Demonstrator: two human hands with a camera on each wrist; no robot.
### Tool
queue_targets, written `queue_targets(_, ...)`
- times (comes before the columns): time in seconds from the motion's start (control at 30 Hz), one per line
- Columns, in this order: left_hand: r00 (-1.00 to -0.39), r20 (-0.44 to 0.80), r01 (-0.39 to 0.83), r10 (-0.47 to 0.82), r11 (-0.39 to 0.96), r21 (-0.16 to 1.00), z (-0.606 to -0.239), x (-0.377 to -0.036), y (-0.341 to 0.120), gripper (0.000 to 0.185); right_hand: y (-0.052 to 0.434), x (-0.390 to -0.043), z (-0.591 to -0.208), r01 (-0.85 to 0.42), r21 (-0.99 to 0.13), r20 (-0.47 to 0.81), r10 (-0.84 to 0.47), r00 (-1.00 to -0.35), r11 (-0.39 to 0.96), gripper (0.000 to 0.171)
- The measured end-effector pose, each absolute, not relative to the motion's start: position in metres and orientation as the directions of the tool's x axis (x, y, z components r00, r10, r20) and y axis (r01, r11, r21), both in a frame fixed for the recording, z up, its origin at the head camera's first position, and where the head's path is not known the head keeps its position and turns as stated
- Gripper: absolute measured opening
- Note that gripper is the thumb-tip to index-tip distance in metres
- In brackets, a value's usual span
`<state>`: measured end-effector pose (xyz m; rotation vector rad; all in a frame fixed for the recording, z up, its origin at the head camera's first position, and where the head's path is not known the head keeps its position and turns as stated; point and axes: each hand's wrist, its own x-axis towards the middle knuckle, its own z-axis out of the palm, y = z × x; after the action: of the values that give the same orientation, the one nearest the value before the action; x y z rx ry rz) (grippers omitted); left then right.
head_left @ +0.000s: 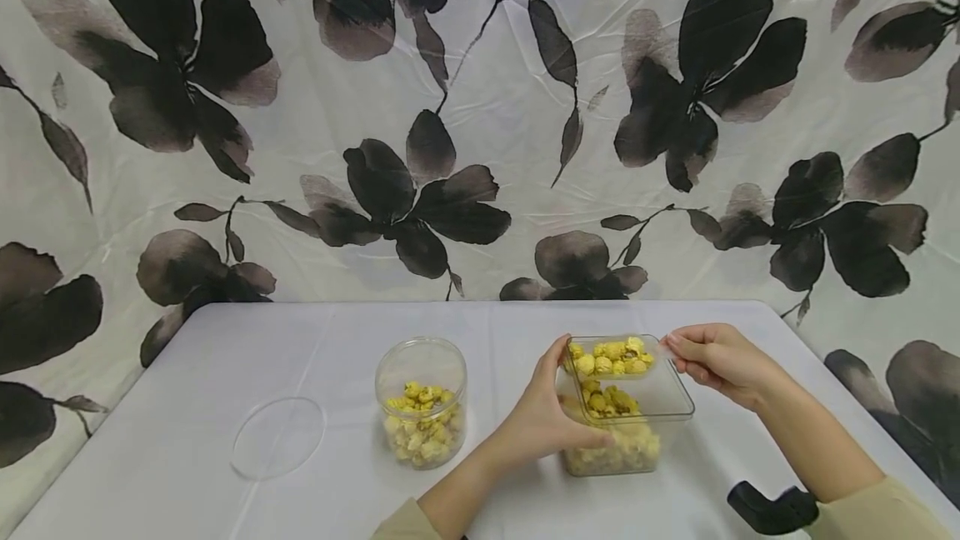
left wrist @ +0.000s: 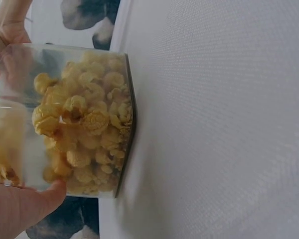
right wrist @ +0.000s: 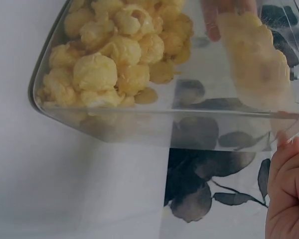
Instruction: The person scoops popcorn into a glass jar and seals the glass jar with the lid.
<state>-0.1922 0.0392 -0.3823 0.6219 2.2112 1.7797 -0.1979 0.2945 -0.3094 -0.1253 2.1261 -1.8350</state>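
Head view. Left hand (head_left: pixel 543 415) wraps the near-left side of a clear square tub (head_left: pixel 626 407), fingers curled round its wall, thumb up at the rim. Right hand (head_left: pixel 716 361) pinches the far-right rim corner with its fingertips. The tub stands on the white table (head_left: pixel 225 373), between the two hands, part full of yellow popcorn (head_left: pixel 611 357). Left of the left hand's knuckles: a round clear jar (head_left: pixel 422 401), also holding popcorn, and further left its flat clear lid (head_left: pixel 277 437), lying apart.

Left wrist view. The tub (left wrist: pixel 89 124) sits against the thumb (left wrist: pixel 20 209), base flat on the matte, finely woven tablecloth (left wrist: pixel 214 124). Popcorn is knobbly and dry and looks light, heaped toward the base.

Right wrist view. Fingers (right wrist: pixel 289 189) curl at the tub's (right wrist: pixel 154 119) rim edge; whether they truly clamp it is hard to tell here, the hand being half out of frame. Walls are thin, glossy, rounded at the corners.

Risk, as judgement: smooth plastic under a fingertip pinch could slip, and the open top would let loose kernels tumble out if the tub tips. The jar standing near the left forearm could be knocked.
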Motion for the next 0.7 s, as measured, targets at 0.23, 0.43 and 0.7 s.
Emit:
queue_targets(0.23, -0.884, 0.086, 0.19, 0.46, 0.184, 0.964, -0.381, -0.191, 0.039, 0.12, 0.304, -0.197, -0.312, 0.16, -0.977, -0.2, -0.328, -0.923, 0.144, 0.02)
queue_targets(0.43, -0.884, 0.086, 0.196, 0.46, 0.198, 0.96, -0.381, -0.194, 0.04, 0.118, 0.312, -0.192, -0.314, 0.16, -0.982, -0.185, -0.368, -0.911, 0.099, 0.02)
queue_targets(0.7, -0.884, 0.087, 0.195, 0.459, 0.194, 0.961, -0.382, -0.192, 0.04, 0.119, 0.317, -0.187, -0.313, 0.183, -0.98, -0.197, -0.39, -0.9, 0.073, 0.018)
